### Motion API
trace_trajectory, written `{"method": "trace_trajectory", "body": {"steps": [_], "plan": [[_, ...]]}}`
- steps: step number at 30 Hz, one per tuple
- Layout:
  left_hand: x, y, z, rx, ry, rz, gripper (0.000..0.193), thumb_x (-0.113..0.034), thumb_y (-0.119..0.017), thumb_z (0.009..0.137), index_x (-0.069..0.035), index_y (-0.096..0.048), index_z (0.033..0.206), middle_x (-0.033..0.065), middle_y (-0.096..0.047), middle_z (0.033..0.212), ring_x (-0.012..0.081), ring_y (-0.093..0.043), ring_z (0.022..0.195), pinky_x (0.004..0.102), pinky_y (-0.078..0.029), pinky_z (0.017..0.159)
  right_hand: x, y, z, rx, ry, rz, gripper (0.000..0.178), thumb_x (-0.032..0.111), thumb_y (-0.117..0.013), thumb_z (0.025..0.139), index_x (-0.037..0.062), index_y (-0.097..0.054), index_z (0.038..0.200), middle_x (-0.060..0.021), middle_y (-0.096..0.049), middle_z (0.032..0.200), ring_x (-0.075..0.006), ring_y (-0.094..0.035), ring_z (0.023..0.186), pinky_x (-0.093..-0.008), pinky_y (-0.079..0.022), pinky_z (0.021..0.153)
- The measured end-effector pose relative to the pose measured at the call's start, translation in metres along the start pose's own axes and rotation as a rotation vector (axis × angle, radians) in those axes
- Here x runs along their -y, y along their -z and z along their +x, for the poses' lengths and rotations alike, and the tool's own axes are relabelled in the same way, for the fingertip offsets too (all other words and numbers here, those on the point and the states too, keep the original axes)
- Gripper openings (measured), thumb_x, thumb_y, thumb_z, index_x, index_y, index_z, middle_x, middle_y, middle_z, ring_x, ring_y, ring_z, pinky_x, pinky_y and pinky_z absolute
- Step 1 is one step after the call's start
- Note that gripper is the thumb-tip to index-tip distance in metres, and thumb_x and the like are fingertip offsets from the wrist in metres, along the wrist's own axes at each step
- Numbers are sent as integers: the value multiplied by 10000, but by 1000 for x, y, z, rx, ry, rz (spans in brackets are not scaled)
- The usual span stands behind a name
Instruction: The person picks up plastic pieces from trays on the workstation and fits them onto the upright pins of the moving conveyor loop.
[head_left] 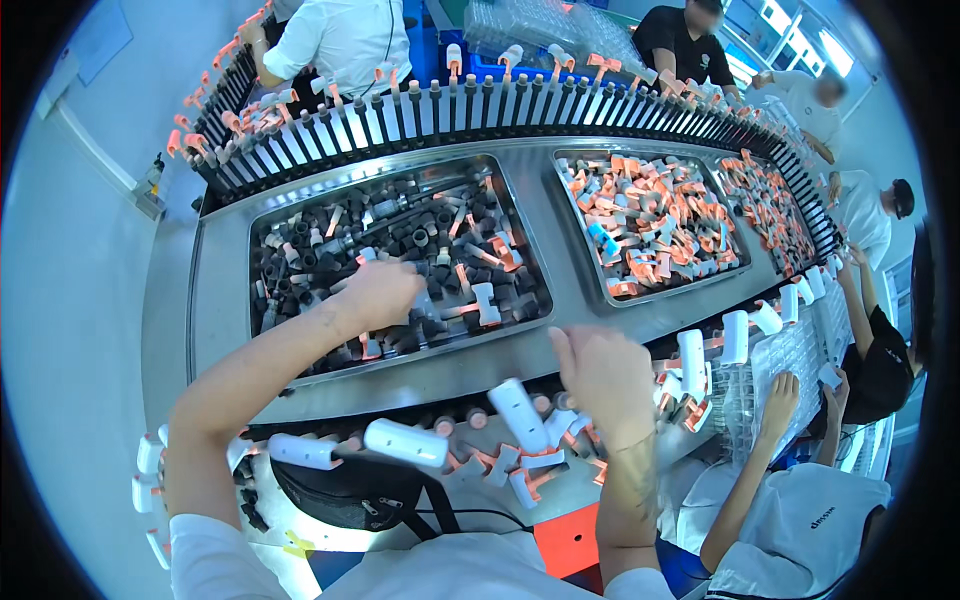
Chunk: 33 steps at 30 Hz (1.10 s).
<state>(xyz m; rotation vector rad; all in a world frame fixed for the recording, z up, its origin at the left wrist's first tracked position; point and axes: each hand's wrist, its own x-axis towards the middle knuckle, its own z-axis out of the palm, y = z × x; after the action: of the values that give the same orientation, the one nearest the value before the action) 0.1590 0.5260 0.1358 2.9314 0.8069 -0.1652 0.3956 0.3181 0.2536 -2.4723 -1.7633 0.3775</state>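
- The left hand (pixel 385 292) bends down over the parts with its fingertips hidden, so whether it pinches anything cannot be told; the right hand (pixel 605 372) is loosely curled, thumb standing apart — its grasp is hidden too.
- Around the left hand, black cylindrical sleeves (pixel 420 238) lie loose in the left metal tray (pixel 528 245), with a white-and-orange clip (pixel 484 303) near it.
- The sleeves look like light, stiff plastic — probably sturdy, apt to roll, best taken by their round sides between thumb and forefinger.
- Near the right hand, a curved white cover (pixel 520 413) sits along the surface's (pixel 215 320) close edge; it may be slippery, so its long edges seem the surer hold.
- Farther right, orange-and-white pieces (pixel 660 220) fill another tray.
- Black posts (pixel 470 108) line the far side, before a white-shirted co-worker (pixel 350 40).
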Motion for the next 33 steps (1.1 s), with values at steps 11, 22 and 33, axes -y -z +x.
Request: {"method": "trace_trajectory", "body": {"steps": [11,22,33], "plan": [[45,-67,164,-133,294,-35,161,-134,-633,851,-42,-759,888,196,-744,907,360,-743,855,465,-614,728,-10,68,-18,-469,511,124,156,171,-671,870,43,-730,802,-106,-741,870,-359,-685,965,-453,-478,884],[8,-13,150,-140,192,-92,247,-180,-625,821,41,-736,820,233,-729,882,385,-734,862,475,-600,765,19,-24,-18,-366,601,397,197,219,-653,931,49,-691,839,-102,-707,870,-314,-667,862,-439,-499,763],[-127,157,-181,-774,326,-571,394,-34,-725,878,-21,-637,1261,78,-675,815,124,-624,676,271,-499,619,31,-12,-16,-581,406,55,260,248,-604,959,91,-673,763,-48,-667,744,-277,-677,868,-420,-497,811]]}}
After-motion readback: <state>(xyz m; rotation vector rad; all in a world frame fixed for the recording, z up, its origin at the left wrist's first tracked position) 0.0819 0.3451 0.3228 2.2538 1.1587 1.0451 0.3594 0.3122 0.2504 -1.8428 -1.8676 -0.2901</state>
